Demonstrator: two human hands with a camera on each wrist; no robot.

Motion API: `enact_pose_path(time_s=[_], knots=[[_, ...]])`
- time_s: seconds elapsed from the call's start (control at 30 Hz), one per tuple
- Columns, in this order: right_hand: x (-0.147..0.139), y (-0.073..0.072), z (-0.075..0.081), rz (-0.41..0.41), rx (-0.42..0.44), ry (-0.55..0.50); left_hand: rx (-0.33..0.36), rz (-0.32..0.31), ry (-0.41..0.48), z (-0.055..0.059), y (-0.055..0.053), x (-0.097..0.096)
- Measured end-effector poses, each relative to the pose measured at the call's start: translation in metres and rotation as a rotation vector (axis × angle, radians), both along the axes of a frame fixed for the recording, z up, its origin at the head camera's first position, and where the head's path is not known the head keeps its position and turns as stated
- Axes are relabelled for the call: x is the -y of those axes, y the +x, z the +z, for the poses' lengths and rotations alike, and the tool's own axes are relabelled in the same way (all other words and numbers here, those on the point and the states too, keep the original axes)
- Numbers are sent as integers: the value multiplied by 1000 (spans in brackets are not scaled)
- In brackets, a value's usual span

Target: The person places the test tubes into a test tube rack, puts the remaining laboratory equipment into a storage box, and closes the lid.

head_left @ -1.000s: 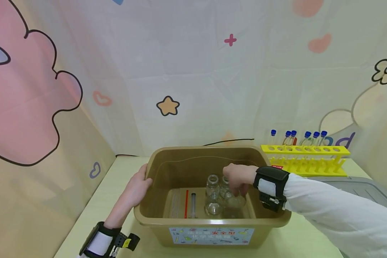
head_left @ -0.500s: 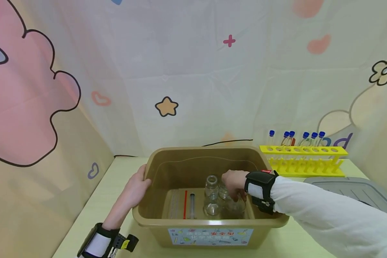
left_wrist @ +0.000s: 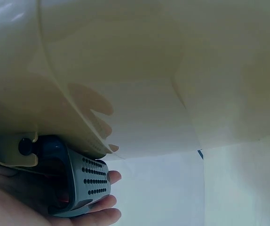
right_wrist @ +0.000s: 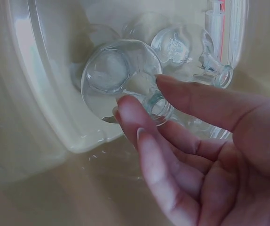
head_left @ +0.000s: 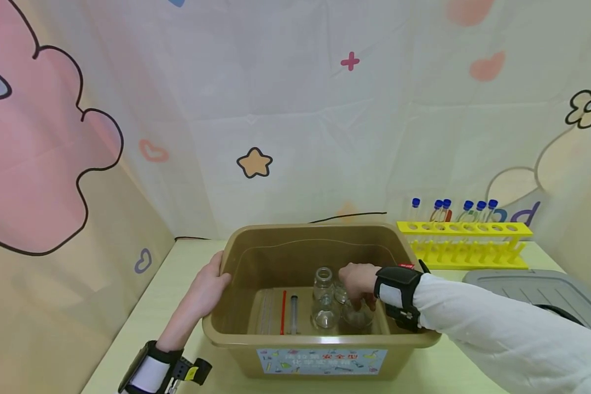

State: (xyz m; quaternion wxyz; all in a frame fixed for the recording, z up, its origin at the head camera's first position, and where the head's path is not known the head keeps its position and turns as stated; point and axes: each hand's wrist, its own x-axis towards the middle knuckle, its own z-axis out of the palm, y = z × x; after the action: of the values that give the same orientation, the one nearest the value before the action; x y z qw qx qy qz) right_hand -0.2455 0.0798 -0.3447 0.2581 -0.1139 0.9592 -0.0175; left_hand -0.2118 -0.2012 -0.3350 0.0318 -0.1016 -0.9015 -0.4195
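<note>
My left hand [head_left: 209,287] grips the left rim of a tan plastic bin [head_left: 320,340], thumb over the edge. In the left wrist view, its fingers reach around a grey, dotted latch handle [left_wrist: 92,179] on the bin's side. Down inside the bin, my right hand [head_left: 359,279] has thumb and fingers around the neck of a clear glass flask [right_wrist: 107,70]. That flask's round body sits low near the bin's right end. Close beside it lies another clear flask [right_wrist: 179,47], its neck pointing off to one side. More glassware behind is partly hidden by the right hand.
Toward the bin's left end lie a red stick [head_left: 283,314], a syringe-like tube [head_left: 294,314] and clear rods [head_left: 267,312]. A yellow rack [head_left: 465,230] with several blue-capped test tubes stands behind right. Near it lies a grey lid [head_left: 517,282], partly under the right sleeve.
Over the first half second, my right hand moves slightly left and down to the flask, then stays nearly still. The left hand keeps its hold on the bin.
</note>
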Motion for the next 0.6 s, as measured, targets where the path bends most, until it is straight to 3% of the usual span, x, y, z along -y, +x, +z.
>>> enact_pose_path(time_s=[0.4,0.6], knots=[[0,0,0,27,-42,30,0,5,-1,-2,-1,0],[-3,-3,19,44,-82,-96,-8,1,-9,-2,-2,0]])
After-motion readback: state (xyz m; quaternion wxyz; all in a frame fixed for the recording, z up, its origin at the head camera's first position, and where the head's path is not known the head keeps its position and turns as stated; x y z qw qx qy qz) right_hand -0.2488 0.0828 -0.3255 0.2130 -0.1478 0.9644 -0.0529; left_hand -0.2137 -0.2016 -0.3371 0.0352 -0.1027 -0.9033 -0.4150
